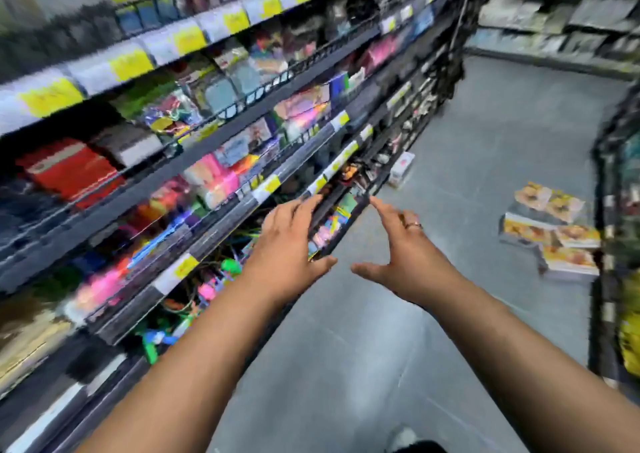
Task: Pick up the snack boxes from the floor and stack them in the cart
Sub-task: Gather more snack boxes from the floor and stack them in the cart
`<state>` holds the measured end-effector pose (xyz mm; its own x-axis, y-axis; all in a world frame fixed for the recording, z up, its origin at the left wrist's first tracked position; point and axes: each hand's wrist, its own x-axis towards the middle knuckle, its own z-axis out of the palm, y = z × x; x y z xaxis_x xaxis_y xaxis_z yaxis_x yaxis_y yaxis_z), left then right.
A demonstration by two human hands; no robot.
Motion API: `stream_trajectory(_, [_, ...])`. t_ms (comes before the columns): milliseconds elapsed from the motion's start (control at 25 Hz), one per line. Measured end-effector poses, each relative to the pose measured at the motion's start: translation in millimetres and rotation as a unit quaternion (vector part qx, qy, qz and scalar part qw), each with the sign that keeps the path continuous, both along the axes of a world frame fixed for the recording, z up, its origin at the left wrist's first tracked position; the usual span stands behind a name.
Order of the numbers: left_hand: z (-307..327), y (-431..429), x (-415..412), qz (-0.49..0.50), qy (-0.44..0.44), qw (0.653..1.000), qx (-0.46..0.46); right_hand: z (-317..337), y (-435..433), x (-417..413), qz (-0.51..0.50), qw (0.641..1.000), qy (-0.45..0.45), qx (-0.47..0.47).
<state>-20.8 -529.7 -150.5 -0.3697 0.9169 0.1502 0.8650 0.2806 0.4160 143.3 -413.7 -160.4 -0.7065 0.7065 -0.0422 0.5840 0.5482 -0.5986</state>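
Several snack boxes (550,227) with orange-and-yellow fronts lie in a loose pile on the grey floor at the right, next to the black wire cart (609,210) at the frame's right edge. Both my arms reach forward over the floor. My left hand (291,241) is held out with straight fingers and holds nothing. My right hand (398,248), with a ring on one finger, is spread with the thumb out and is also empty. Both hands are well left of the boxes and apart from them. The frame is blurred by motion.
A long shop shelf (207,154) full of colourful packets with yellow price tags runs along the left. A white-and-pink box (401,168) stands on the floor by its base. More shelves (554,19) cross the far end. Grey floor (467,140) lies between.
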Motion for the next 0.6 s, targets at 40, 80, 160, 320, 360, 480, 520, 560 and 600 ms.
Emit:
stream_trajectory(40, [-2.6,25.4,4.6,-0.026,-0.002,1.000,0.000,-3.0,18.4,11.4,-0.028,1.000,-0.005,-0.004])
stream_trajectory(80, [-6.0,47.9,8.9,-0.047,-0.004,0.999,-0.002,-6.0,34.4,21.2,-0.050,0.999,-0.011,-0.012])
stream_trajectory(160, [-13.2,104.9,18.8,-0.081,-0.011,0.997,-0.006,-12.5,75.5,40.6,-0.089,0.996,-0.018,-0.021])
stream_trajectory(320, [-15.0,214.1,47.1,-0.108,-0.067,0.992,-0.002,-16.8,169.1,73.5,-0.139,0.990,-0.029,-0.019])
stream_trajectory(360, [-13.7,238.5,54.7,-0.116,-0.077,0.990,-0.003,-15.0,192.0,82.1,-0.150,0.988,-0.029,-0.016])
stream_trajectory(480, [-11.9,319.0,77.8,-0.141,-0.087,0.986,-0.002,-11.4,264.0,110.9,-0.178,0.983,-0.034,-0.008])
stream_trajectory(520, [-10.9,347.4,85.6,-0.151,-0.083,0.985,0.001,-10.8,288.5,120.7,-0.189,0.981,-0.038,-0.005])
stream_trajectory(560, [-9.3,374.0,93.2,-0.163,-0.080,0.983,-0.005,-10.6,311.3,129.8,-0.202,0.978,-0.041,-0.008])
stream_trajectory(600, [-7.7,398.0,100.5,-0.172,-0.079,0.982,-0.015,-10.7,332.0,138.0,-0.217,0.975,-0.041,-0.015])
